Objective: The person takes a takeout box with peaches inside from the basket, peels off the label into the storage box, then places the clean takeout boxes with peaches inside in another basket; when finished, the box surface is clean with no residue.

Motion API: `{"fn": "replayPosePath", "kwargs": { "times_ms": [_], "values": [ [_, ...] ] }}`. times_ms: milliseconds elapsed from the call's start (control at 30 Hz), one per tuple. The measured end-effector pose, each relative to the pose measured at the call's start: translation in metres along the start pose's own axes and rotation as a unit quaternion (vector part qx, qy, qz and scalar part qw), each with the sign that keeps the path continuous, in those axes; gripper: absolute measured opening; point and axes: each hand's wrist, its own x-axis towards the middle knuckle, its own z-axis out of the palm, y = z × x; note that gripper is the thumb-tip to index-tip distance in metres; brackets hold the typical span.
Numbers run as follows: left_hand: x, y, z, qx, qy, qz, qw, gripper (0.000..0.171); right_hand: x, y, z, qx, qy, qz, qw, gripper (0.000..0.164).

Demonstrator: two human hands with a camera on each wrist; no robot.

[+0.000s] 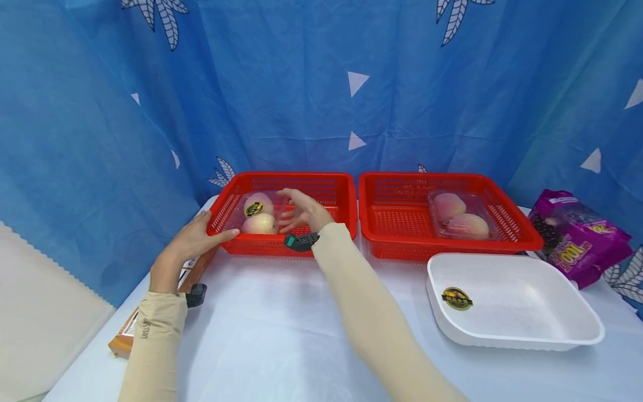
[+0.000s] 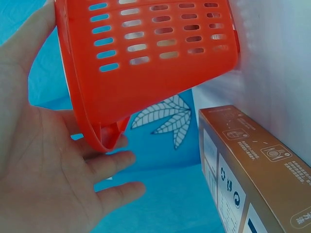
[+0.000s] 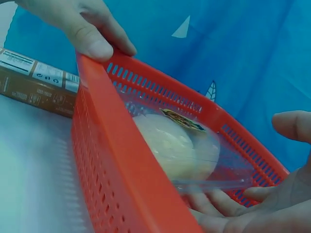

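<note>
In the head view, a red perforated basket point(image 1: 266, 247) stands at the back left. Inside its left half lies a clear plastic pack of two peaches point(image 1: 259, 223), tilted, with a black-and-gold label. My left hand point(image 1: 193, 240) holds the basket's front left corner, thumb on top of the rim and fingers along the outer side. My right hand point(image 1: 305, 212) reaches over the front rim into the basket, fingers spread. In the right wrist view its fingertips are at the lower edge of the peach pack point(image 3: 167, 145), thumb well apart; contact is hard to tell.
A second red basket point(image 1: 442, 249) adjoins on the right, with another peach pack point(image 1: 467, 226). In front of it stands a white tub point(image 1: 517, 301) with a gold label. A purple bag point(image 1: 577, 240) lies far right. A brown box point(image 2: 257, 155) lies by my left forearm.
</note>
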Motion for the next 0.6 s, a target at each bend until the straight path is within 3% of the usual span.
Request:
{"fn": "replayPosePath", "kwargs": {
  "times_ms": [200, 367, 500, 600],
  "values": [
    [0.002, 0.0, 0.0, -0.004, 0.002, 0.005, 1.0, 0.103, -0.002, -0.003, -0.008, -0.045, 0.035, -0.002, 0.998, 0.07],
    [0.002, 0.001, -0.001, -0.007, 0.001, -0.001, 1.0, 0.106, -0.004, -0.007, -0.014, -0.104, 0.063, -0.037, 0.992, 0.061],
    [0.001, 0.0, -0.001, -0.01, 0.0, -0.002, 1.0, 0.104, -0.005, -0.006, -0.016, -0.153, 0.08, -0.056, 0.983, 0.053],
    [0.0, 0.0, -0.001, -0.011, 0.0, -0.002, 0.9999, 0.105, -0.006, -0.005, -0.019, -0.217, 0.1, -0.062, 0.969, 0.037]
  ]
}}
